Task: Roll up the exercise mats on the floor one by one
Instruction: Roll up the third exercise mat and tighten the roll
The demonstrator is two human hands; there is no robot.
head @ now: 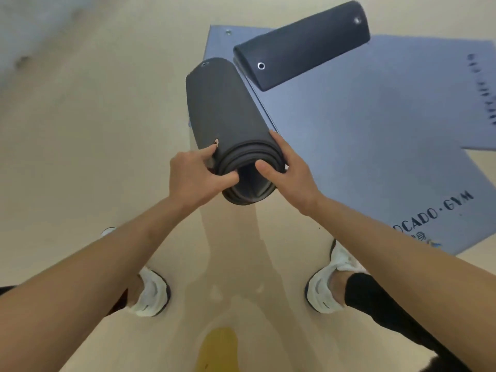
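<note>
A rolled dark grey mat (228,108) is held up off the floor, its open spiral end facing me. My left hand (196,175) grips the near end from the left, thumb hooked over the rim. My right hand (287,170) grips it from the right, thumb pressed on the spiral edge. A second rolled dark mat (303,47) lies further back on a flat blue-grey mat (375,135) printed with "GYM" lettering.
Pale wooden floor (94,130) spreads to the left. My two feet in white shoes (150,294) (327,285) stand apart below the roll. Another flat blue-grey mat's edge (480,149) overlaps at the far right. A yellow patch (217,347) marks the floor near me.
</note>
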